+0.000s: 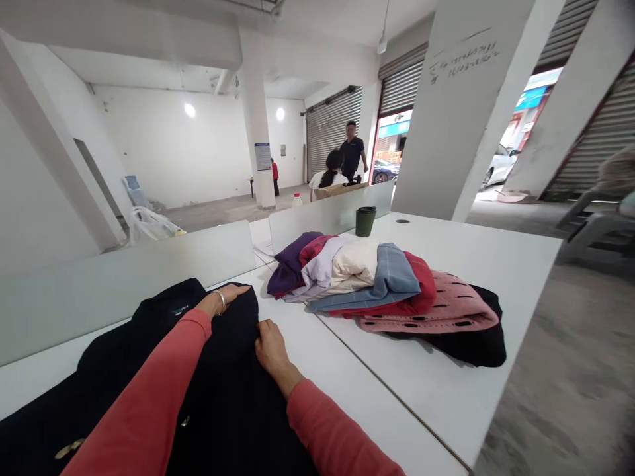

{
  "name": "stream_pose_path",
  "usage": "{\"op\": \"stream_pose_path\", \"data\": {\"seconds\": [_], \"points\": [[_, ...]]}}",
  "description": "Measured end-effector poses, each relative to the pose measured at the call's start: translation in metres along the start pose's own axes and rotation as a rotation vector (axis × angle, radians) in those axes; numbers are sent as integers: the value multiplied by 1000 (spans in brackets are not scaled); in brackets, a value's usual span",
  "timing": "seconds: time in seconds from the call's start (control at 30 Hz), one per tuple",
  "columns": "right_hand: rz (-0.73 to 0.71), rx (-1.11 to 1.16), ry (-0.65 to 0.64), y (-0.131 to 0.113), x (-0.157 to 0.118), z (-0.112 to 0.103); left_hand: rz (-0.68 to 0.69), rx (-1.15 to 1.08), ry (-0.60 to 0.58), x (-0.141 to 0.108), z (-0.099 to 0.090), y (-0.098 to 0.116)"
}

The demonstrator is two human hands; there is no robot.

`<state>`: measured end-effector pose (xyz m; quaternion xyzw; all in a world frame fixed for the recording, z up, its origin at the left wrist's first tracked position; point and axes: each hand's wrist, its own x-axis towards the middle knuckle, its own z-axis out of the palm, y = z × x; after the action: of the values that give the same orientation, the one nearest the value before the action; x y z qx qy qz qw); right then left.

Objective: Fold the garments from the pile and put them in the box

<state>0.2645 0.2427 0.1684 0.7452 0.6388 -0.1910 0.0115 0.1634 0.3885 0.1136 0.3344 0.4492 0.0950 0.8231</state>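
Note:
A black garment [223,396] with a small light logo and shiny metal pieces lies spread on the white table in front of me, running off to the lower left. My left hand [227,299], with a silver bracelet at the wrist, grips its upper part near the far end, the thumb pointing right. Some of its fingers are hidden. At the right edge of the cloth, my right hand [272,347] pinches the fabric with curled fingers. To the right sits a pile of folded clothes [362,277] in purple, white, cream, blue, red, pink and black.
A dark green lidded cup [365,222] stands behind the pile. Low frosted dividers [198,254] border the far side of the white table [387,410]. Beyond it are a seated person [331,173], a standing person [352,149] and a wide pillar [441,125]. Chairs [605,205] stand at far right.

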Motion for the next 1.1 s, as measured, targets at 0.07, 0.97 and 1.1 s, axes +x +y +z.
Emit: {"op": "stream_pose_path", "data": {"seconds": [0.07, 0.97, 1.1], "points": [[15, -9, -9, -2, 0, -1, 29, 14, 16, 2, -1, -1], [188, 70, 16, -3, -4, -2, 53, 246, 323, 3, -1, 20], [226, 98, 40, -3, -5, -3, 42, 240, 362, 5, 2, 18]]}}
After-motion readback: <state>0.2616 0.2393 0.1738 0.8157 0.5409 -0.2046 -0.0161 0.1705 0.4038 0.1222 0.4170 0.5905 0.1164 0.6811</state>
